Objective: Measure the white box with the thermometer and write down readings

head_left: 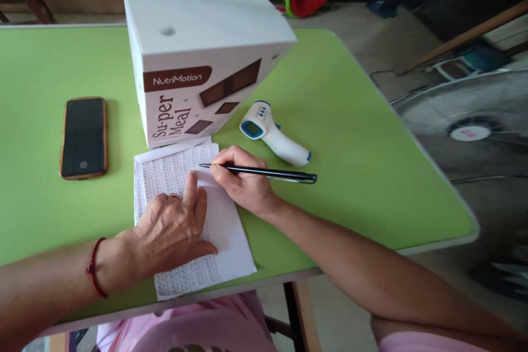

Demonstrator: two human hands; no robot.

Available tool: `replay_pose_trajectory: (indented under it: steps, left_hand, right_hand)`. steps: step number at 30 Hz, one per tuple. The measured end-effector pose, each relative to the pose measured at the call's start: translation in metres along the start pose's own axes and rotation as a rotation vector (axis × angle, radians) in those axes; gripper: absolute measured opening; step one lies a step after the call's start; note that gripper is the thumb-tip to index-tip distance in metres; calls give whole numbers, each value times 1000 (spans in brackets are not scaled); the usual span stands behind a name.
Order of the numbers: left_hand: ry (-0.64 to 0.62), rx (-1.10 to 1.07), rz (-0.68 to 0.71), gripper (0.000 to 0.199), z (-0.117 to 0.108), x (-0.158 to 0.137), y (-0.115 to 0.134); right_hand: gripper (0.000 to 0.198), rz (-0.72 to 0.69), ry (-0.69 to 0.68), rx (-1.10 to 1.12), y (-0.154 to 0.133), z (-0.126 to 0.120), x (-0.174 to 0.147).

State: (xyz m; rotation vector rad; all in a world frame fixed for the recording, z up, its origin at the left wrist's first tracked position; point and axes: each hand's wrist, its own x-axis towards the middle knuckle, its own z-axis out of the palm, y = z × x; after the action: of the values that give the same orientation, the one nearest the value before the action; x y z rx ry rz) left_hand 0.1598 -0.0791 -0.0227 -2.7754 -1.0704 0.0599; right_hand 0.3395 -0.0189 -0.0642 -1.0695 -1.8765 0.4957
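Note:
Sheets of paper (231,236) covered partly in dense handwriting lie near the table's front edge. My left hand (173,228) rests on the paper with its index finger and thumb stretched out; the index fingertip points just below the pen's tip. My right hand (245,179) pinches a black pen (276,174) between thumb and fingers. The pen's tip is at the writing, near the upper middle of the sheet. Whether the tip touches the paper I cannot tell. Part of the handwriting is hidden under my left hand.
A large white box (173,104) stands just behind the paper. Right of it lies a white and blue infrared thermometer (274,135). A phone (83,137) in a brown case lies at left on the green table (350,176). A fan (468,129) stands beyond the right edge.

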Motion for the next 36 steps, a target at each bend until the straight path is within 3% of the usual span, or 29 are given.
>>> replay_pose_trajectory:
  steps: [10,36]
  left_hand:
    - [-20,-19,-5,84,-2,1,0]
    - [-60,-46,12,81,-3,3,-1]
  right_hand:
    - [13,5,-33,7,1,0,0]
    - [15,33,37,16,3,-1,-1]
